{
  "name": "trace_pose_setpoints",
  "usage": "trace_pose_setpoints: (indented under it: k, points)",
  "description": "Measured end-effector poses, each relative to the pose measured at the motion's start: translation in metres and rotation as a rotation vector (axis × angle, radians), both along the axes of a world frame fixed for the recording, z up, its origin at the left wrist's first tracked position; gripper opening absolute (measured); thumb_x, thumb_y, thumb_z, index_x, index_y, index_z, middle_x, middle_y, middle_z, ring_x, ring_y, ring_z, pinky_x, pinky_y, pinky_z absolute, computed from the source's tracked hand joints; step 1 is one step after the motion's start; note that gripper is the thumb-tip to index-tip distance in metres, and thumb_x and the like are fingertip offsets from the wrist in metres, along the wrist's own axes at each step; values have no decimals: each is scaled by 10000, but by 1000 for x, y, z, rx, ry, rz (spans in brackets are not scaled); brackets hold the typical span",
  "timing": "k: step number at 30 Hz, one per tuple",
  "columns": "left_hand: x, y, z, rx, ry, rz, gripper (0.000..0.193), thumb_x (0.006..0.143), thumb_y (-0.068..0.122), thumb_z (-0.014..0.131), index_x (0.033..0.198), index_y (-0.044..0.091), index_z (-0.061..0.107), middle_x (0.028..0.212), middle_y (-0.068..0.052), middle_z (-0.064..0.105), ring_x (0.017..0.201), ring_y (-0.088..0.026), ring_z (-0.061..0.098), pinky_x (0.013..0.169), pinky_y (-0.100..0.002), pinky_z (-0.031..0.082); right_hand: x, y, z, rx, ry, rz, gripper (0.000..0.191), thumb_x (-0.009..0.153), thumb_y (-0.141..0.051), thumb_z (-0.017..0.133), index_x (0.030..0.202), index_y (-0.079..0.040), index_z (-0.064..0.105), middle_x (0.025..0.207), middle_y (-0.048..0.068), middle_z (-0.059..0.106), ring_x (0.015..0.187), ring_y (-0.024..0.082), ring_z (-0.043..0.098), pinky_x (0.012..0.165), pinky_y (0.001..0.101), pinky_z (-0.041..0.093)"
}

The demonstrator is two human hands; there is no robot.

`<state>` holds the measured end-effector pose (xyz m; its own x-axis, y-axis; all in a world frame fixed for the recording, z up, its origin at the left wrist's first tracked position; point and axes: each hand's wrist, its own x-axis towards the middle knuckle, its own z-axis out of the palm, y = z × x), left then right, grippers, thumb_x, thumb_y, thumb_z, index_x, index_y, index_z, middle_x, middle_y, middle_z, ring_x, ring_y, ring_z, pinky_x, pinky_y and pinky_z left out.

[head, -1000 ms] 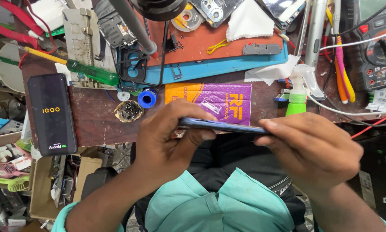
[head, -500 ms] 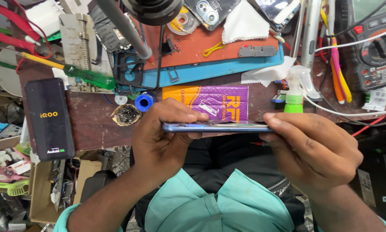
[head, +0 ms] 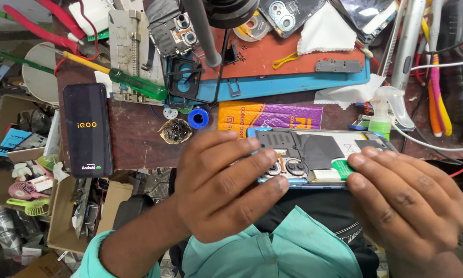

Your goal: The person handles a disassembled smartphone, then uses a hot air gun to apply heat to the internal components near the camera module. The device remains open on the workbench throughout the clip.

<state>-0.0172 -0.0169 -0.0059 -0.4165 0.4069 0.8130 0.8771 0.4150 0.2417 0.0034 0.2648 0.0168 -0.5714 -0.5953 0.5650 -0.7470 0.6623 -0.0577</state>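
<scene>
Bright, even light falls from above; colours read clearly. Soft shadows sit under both hands. Glare whitens the metal tube (head: 406,38) at one o'clock. Edges bow slightly; the focus is sharp.

The tabletop (head: 139,139) is dark brown wood, worn and scratched, and it is lit evenly and brightly from above. A blue mat (head: 293,85) with a red-brown mat (head: 288,54) on top covers its far part. At the left, below the tabletop edge, open cardboard boxes (head: 61,216) stand close together, full of small parts. A grey metal pole (head: 203,33) rises near the far side.
</scene>
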Motion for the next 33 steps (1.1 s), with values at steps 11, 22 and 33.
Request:
trace_pose_setpoints:
  k: [11,22,33]
  points:
    - [3,0,-1,-57,151,51,128,948,171,713,1047,171,632,1049,-111,696,958,-260,707,885,-397,589,10,8,-7,149,104,-34,75,910,-58,748,973,-90,770,982,123,791,956,295,765,872,442,609]
    - [8,5,-16,133,-9,88,418,999,375,768,1331,164,626,1175,-10,541,1134,-165,567,884,-366,497,20,29,-12,243,95,1,92,932,-85,756,1023,-93,769,1073,134,797,1041,303,754,932,455,588]
    - [-18,15,-22,1054,-1662,-216,412,1013,356,582,1148,-23,672,999,-47,722,879,-108,654,838,-283,545,-9,-27,-15,123,-7,90,284,851,-325,840,1044,-129,771,1037,26,774,1047,230,745,955,409,575]
